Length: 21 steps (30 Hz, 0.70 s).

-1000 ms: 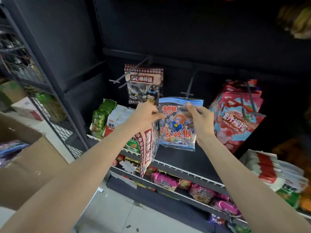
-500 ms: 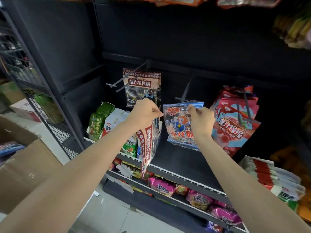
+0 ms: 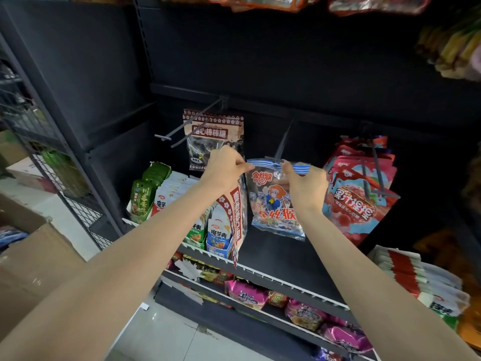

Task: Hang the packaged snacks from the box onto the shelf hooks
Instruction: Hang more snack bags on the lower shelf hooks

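the blue snack bag (image 3: 276, 201) now sits with its striped top edge right at the tip of the middle hook (image 3: 279, 149). a second ago you held it lower and clear of the hook; since then you've lifted it until the top strip meets the hook's front bar. whether the hanging hole is already over the tip is too small to tell.

your right hand (image 3: 304, 187) pinches the top strip near its right corner, fingers curled over the front of the bag. your left hand (image 3: 225, 169) pinches the left corner with thumb and forefinger, and it also holds a brown-and-red lollipop bag (image 3: 238, 220) that dangles edge-on below the fist. so both hands are closed on packets, the left on two at once.

my guess is you're at the threading step: the hole needs lining up with the tip, then the bag slides back along the hook. the dangling packet may swing and get in your way.

to the left, another lollipop bag (image 3: 213, 138) already hangs on the left hook (image 3: 192, 126), so the one in your left hand likely goes there next. to the right, a stack of red and pink bags (image 3: 360, 201) fills its hook. the cardboard box (image 3: 33, 259) stands at your lower left, near the shelf (image 3: 263, 273).
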Motion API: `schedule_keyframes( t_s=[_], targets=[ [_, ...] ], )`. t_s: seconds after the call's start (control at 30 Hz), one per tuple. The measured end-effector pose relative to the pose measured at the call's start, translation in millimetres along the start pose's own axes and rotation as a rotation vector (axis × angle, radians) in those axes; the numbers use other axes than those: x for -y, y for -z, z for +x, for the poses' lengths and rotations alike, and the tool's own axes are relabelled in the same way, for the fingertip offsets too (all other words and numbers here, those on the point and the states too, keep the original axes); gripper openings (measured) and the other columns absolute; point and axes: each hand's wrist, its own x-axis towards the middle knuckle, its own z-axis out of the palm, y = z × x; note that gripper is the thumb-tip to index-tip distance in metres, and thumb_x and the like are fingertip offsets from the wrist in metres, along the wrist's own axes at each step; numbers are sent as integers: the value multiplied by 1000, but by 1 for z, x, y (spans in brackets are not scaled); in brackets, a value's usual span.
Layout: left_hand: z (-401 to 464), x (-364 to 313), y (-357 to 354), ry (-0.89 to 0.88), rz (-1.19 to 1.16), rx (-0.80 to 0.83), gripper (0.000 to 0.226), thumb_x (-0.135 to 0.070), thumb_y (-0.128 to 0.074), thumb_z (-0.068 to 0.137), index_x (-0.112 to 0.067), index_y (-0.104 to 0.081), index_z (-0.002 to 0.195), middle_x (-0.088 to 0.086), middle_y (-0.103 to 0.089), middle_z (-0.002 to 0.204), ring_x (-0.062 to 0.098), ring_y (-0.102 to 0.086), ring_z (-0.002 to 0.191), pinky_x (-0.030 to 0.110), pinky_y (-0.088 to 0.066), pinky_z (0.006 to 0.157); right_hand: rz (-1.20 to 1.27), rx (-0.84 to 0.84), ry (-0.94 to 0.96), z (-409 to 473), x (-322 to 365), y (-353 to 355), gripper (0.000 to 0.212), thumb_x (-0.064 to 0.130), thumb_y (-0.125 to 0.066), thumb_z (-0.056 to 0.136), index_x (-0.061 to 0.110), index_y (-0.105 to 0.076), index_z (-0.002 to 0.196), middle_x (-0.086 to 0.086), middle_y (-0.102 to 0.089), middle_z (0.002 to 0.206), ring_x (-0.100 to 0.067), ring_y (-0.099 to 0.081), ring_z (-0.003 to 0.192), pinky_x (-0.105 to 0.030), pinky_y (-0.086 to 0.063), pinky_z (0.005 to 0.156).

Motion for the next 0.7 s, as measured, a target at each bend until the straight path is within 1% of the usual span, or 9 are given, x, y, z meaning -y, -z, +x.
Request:
schedule_keyframes(
  t_s=[0.07,0.17,0.23,0.27,0.37,0.43,0.53,0.6,0.7],
  targets=[
    [4,1,-4,22,13,10,29,-26,-64,88,0,-75,87,14,-71,81,21,-64,71,22,-41,79,-3,-14,-20,2,-1,-1,29,30,-63,90,8,-61,70,5,-59,59,-12,-55,54,-22,-44,50],
    [11,3,-7,29,55,11,28,-27,-65,87,-1,-75,86,13,-71,80,21,-65,72,25,-45,79,5,-10,26,10,-2,-2,21,24,-61,91,7,-66,80,0,-63,68,-11,-57,58,-29,-46,55],
    [16,3,-6,11,76,19,24,-25,-67,86,-3,-76,87,12,-71,82,19,-64,73,30,-50,79,-26,-10,106,21,-3,-5,7,17,-59,92,10,-63,91,10,-57,72,0,-52,59,-10,-41,51],
    [19,3,-6,-4,88,26,23,-24,-67,86,-3,-76,85,13,-71,81,19,-64,72,32,-51,78,-50,-23,134,28,-3,-8,6,13,-58,93,10,-58,97,11,-55,75,2,-51,61,-5,-39,51],
    [29,-1,-6,-42,115,38,23,-22,-66,87,-1,-75,84,13,-71,81,20,-66,73,35,-53,79,-119,-43,185,50,-3,-17,10,2,-51,93,6,-53,102,0,-61,87,-3,-52,67,-6,-37,53],
    [36,-4,-6,-52,118,34,22,-22,-66,87,-1,-75,86,13,-71,82,21,-67,75,35,-54,79,-180,-31,182,65,-4,-24,15,0,-49,93,4,-59,103,-7,-64,99,-9,-56,81,-9,-38,64],
    [44,-5,-4,-54,99,28,21,-21,-65,88,-1,-74,89,13,-72,86,22,-68,77,36,-54,80,-204,-15,107,90,-4,-31,23,-5,-46,92,3,-62,107,-12,-65,109,-21,-62,98,-21,-45,77],
    [46,-3,-4,-52,71,29,20,-19,-64,88,-2,-74,92,12,-72,89,21,-68,80,34,-53,82,-230,-4,67,103,-2,-32,28,-8,-43,91,1,-63,109,-15,-65,111,-26,-62,103,-20,-43,78],
    [44,0,-3,-60,43,19,21,-19,-64,88,-2,-74,95,10,-72,93,18,-66,85,31,-51,85,-243,114,22,117,-3,-31,35,-6,-40,92,1,-59,120,-16,-62,119,-28,-59,108,-19,-40,77]
  ],
)
